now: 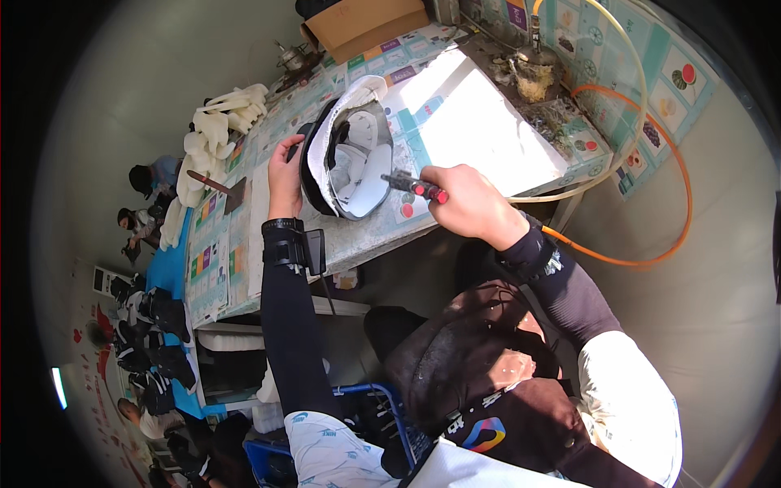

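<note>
My left hand (285,179) grips the left side of a black, white and grey cap (355,189), which stands on its side over the near part of the table. Its hollow inside, with grey and white panels, faces my right hand. My right hand (472,199) is closed round a dark slim tool (404,184) with red ends. The tool's dark tip points left at the cap's pale edge; I cannot tell whether it touches. My left fingertips lie along the cap's black outer side, partly hidden behind it.
The table (378,244) has a patterned cover and a bright sunlit patch. A scraper (220,185) lies at left, beside several white curved pieces (203,146). At the back are a cardboard box (366,28) and a crusted pot (537,75). An orange hose (687,179) loops at right. People work at far left.
</note>
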Motion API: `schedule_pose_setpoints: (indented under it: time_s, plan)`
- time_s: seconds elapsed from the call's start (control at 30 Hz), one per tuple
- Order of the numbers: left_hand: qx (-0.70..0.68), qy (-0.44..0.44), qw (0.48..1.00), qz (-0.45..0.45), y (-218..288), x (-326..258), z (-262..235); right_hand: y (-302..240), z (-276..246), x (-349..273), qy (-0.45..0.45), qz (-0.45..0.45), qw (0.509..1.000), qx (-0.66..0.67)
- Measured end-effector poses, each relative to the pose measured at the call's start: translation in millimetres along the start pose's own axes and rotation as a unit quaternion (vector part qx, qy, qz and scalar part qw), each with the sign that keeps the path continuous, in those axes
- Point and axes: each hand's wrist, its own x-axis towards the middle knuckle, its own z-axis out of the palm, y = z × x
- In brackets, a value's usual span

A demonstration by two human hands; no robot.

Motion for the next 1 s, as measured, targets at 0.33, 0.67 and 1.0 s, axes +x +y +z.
schedule_pose_setpoints:
  time_s: [0.33,0.67,1.0]
  plan:
    - [0.117,0.018,0.988,0.098,9.4,-18.7,11.4,-10.7,5.2,-6.5,-0.019,0.046,0.998,0.031]
    - [0.119,0.000,0.989,0.088,17.3,-34.3,7.3,-12.8,2.3,-13.9,0.064,0.052,0.997,0.005]
    - [0.029,-0.039,0.998,0.034,35.8,-59.4,-17.8,-22.3,10.7,-12.9,-0.030,0.078,0.993,0.081]
